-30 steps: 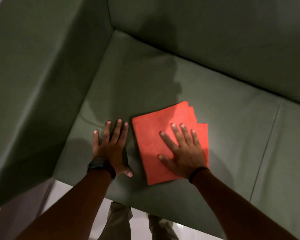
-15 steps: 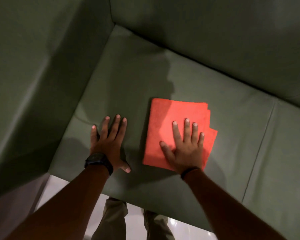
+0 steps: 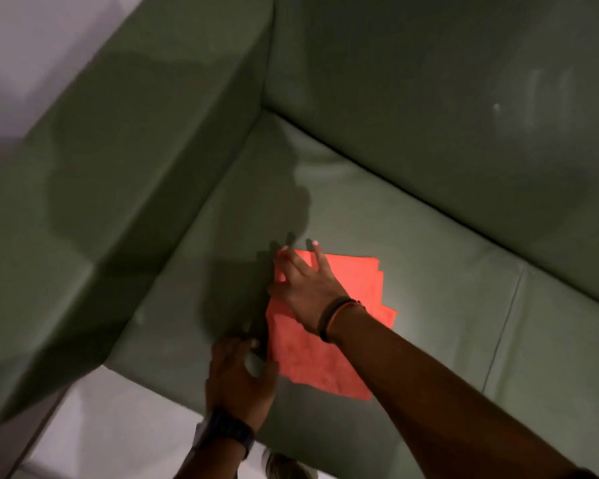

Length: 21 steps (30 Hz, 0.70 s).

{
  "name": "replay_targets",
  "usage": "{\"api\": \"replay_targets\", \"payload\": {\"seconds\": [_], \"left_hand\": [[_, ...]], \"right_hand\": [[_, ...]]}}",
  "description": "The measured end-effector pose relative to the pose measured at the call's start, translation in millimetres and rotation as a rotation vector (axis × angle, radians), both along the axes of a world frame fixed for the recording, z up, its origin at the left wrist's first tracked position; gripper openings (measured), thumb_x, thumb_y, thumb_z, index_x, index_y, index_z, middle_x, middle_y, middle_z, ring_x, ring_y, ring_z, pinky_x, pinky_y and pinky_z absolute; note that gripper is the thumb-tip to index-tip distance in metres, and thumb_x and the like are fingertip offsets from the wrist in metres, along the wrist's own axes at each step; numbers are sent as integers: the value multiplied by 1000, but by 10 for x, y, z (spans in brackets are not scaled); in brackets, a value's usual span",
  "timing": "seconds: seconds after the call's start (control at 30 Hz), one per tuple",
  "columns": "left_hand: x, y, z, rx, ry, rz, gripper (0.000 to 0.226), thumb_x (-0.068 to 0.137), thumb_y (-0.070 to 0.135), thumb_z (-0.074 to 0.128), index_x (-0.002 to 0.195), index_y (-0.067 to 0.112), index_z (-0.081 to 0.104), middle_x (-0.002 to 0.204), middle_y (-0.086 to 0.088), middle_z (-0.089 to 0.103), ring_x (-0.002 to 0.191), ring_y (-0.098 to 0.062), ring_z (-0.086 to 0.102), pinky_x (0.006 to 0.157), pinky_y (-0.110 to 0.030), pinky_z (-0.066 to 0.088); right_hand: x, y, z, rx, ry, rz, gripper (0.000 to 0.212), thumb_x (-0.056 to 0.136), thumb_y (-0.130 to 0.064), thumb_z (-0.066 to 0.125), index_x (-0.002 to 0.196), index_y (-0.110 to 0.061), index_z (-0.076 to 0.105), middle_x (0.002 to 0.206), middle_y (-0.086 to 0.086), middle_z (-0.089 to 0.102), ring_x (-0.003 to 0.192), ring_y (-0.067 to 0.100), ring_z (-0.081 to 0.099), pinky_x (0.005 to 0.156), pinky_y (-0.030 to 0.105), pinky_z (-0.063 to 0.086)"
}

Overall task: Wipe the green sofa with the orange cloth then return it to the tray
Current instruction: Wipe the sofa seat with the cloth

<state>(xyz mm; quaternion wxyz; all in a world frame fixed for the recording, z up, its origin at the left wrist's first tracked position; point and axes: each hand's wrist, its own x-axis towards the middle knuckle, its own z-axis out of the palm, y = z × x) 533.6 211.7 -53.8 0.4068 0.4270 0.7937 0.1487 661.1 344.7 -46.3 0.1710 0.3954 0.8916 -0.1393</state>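
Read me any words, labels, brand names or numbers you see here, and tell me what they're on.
None can be read. The orange cloth and green sofa show no print. The watch on the left wrist is too dark and blurred to show any text.

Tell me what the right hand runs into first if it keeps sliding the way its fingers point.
The right hand lies flat on the orange cloth, fingers pointing up and slightly left. Past the cloth's edge is bare seat cushion; the first obstacle is probably the backrest near the corner with the armrest.
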Motion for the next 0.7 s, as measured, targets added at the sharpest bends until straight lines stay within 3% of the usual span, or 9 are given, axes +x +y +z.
{"api": "replay_targets", "payload": {"seconds": [0.13, 0.17, 0.23, 0.3, 0.4, 0.47, 0.57, 0.63, 0.7], "left_hand": [[101, 148, -41, -172, -56, 41, 58, 51, 70, 64, 86, 23, 66, 98, -4, 61, 88, -28, 58, 79, -42, 50], [112, 170, -80, -216, -24, 17, 55, 53, 63, 73, 88, 22, 65, 101, -5, 61, 90, -29, 58, 79, -40, 50], [112, 195, -164, -269, 47, 3, 43, 61, 45, 80, 92, 18, 67, 108, -9, 62, 94, -30, 59, 79, -35, 48], [84, 223, -172, -282, 92, 4, 29, 66, 36, 80, 87, 20, 68, 103, -10, 68, 92, -31, 61, 73, -32, 46], [111, 323, -34, -173, -30, 50, 19, 63, 28, 83, 73, 25, 67, 81, -13, 72, 81, -34, 64, 69, -36, 48], [197, 494, 196, -42, -174, 63, 29, 59, 20, 84, 63, 32, 58, 66, -5, 67, 70, -25, 64, 64, -35, 48], [457, 977, 642, 173, -307, -94, 44, 62, -6, 81, 67, 31, 58, 65, 9, 63, 60, 3, 56, 61, -15, 46], [698, 1431, 962, 313, -314, -251, 41, 60, -8, 80, 71, 27, 61, 67, 11, 64, 63, 8, 56, 59, -5, 42], [1015, 1941, 1320, 465, -305, -378, 30, 59, 0, 83, 73, 21, 66, 68, 9, 66, 63, 3, 57, 58, -9, 43]], "right_hand": [[-82, 158, 115, 47, -109, 171, 39, 91, -21, 33, 113, -23, 64, 136, 10, 50, 138, 34, 26, 111, 64, 2], [-77, 179, 139, 40, -78, 207, 32, 88, -19, 43, 109, -21, 67, 128, 8, 56, 134, 32, 33, 112, 63, 7], [-15, 175, 170, 155, 84, 209, 15, 73, -13, 67, 86, -17, 74, 92, 3, 71, 108, 23, 61, 103, 59, 36], [93, 147, 184, 165, 181, 157, 13, 62, -8, 78, 72, -14, 74, 69, 3, 72, 86, 23, 69, 91, 51, 50], [401, 104, 268, -24, 91, 47, 25, 81, -7, 58, 104, -16, 64, 104, 10, 70, 104, 28, 61, 105, 40, 35], [787, 130, 414, -92, 166, -129, 33, 82, -11, 57, 115, -16, 56, 116, 9, 64, 110, 28, 57, 96, 35, 32], [1423, 173, 918, -169, 364, -400, 37, 75, -12, 70, 108, -16, 55, 103, 6, 67, 94, 28, 63, 78, 32, 42], [1800, 243, 1290, -106, 468, -526, 39, 72, -8, 74, 103, -18, 54, 89, -4, 64, 80, 23, 64, 66, 27, 42], [2110, 389, 1668, 28, 539, -622, 38, 73, -8, 78, 100, -18, 53, 88, -11, 60, 75, 16, 62, 64, 25, 43]]}}
